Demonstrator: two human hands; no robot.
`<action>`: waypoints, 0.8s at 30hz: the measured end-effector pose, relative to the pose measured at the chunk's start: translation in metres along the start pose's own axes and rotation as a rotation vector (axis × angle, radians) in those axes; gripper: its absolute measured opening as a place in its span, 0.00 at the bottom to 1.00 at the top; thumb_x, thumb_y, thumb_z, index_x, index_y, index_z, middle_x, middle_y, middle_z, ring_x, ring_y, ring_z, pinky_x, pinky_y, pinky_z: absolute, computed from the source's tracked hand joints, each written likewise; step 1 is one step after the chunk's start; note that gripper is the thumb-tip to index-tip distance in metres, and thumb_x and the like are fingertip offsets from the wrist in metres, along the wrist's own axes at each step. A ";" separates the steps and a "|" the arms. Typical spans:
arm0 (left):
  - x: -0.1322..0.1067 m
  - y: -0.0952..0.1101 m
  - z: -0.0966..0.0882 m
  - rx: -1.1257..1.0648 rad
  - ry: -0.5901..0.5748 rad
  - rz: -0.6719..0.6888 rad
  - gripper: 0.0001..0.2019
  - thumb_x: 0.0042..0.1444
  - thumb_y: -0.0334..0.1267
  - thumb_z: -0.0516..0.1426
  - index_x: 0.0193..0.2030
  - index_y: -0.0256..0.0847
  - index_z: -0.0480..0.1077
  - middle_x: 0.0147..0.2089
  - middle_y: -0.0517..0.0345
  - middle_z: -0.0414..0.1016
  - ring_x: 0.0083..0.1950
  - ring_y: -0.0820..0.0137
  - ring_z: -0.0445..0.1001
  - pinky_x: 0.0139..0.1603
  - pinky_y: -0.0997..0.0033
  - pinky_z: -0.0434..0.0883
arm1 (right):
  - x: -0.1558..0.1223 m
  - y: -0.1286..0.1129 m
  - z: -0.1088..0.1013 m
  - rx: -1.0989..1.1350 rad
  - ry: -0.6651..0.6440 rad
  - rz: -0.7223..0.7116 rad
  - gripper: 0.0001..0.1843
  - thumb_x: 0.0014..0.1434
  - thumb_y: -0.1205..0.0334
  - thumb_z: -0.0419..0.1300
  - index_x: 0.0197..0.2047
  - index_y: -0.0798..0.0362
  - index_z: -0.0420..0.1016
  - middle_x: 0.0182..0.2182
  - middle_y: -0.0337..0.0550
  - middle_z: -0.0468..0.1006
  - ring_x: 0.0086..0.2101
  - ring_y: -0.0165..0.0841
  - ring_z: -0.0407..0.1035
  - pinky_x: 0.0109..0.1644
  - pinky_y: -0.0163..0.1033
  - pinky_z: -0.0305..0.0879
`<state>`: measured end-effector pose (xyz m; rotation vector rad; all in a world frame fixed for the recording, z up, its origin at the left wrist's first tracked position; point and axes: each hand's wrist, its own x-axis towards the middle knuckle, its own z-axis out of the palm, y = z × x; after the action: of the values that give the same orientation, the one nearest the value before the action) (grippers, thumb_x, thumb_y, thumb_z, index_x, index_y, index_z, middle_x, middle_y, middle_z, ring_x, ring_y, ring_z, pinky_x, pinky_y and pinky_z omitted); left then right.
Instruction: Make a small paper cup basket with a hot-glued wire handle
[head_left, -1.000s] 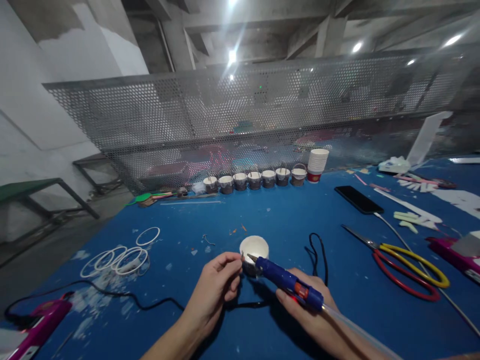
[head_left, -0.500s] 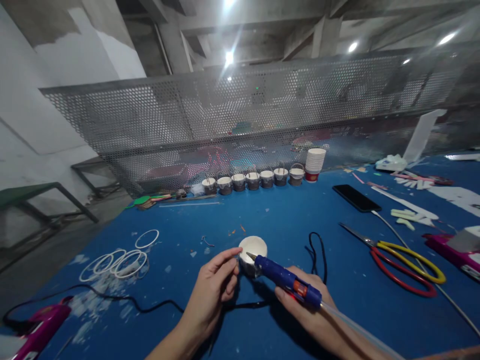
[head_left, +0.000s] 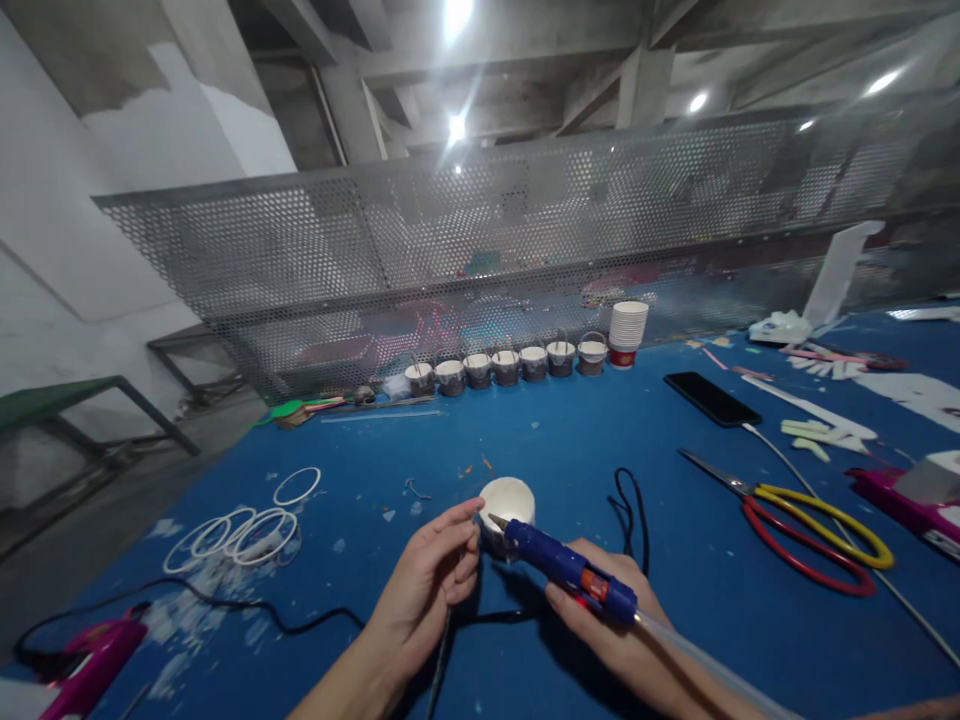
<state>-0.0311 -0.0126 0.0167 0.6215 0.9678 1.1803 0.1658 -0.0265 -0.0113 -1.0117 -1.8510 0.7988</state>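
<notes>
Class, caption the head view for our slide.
Right hand holding a blue plastic glue gun at a round white-lined cup.

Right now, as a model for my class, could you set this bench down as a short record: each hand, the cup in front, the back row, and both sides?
Left hand: fingertips by the cup's rim; contact unclear
Right hand: holding a blue glue gun, its tip at the cup's opening
Cup in front: upright, white inside
Back row: seven small buckets, with a stack of paper cups at the right end
Left side: thin white rings, mostly overlapping
Right side: scissors with red and yellow handles; black phone beyond them
</notes>
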 end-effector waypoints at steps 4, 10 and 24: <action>0.000 0.000 -0.001 -0.019 -0.006 0.000 0.13 0.44 0.31 0.63 0.38 0.31 0.71 0.23 0.64 0.64 0.17 0.85 0.53 0.13 0.84 0.49 | 0.001 0.000 0.000 -0.017 0.019 -0.026 0.09 0.57 0.58 0.53 0.28 0.51 0.67 0.20 0.34 0.68 0.21 0.27 0.63 0.27 0.32 0.61; 0.001 -0.001 -0.001 -0.018 -0.048 -0.021 0.11 0.44 0.32 0.63 0.36 0.33 0.71 0.23 0.64 0.63 0.17 0.85 0.53 0.14 0.84 0.49 | 0.003 -0.005 0.000 0.017 0.013 -0.004 0.08 0.57 0.58 0.54 0.29 0.52 0.68 0.19 0.34 0.68 0.20 0.27 0.62 0.26 0.32 0.60; 0.000 -0.005 0.003 0.170 0.067 0.089 0.12 0.40 0.38 0.65 0.31 0.32 0.73 0.17 0.67 0.59 0.17 0.83 0.52 0.16 0.82 0.47 | 0.000 -0.006 0.002 -0.004 0.034 -0.012 0.10 0.58 0.57 0.53 0.28 0.52 0.68 0.19 0.34 0.68 0.21 0.26 0.63 0.28 0.31 0.61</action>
<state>-0.0263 -0.0142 0.0144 0.7715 1.1151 1.2118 0.1620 -0.0293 -0.0076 -1.0104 -1.8288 0.7664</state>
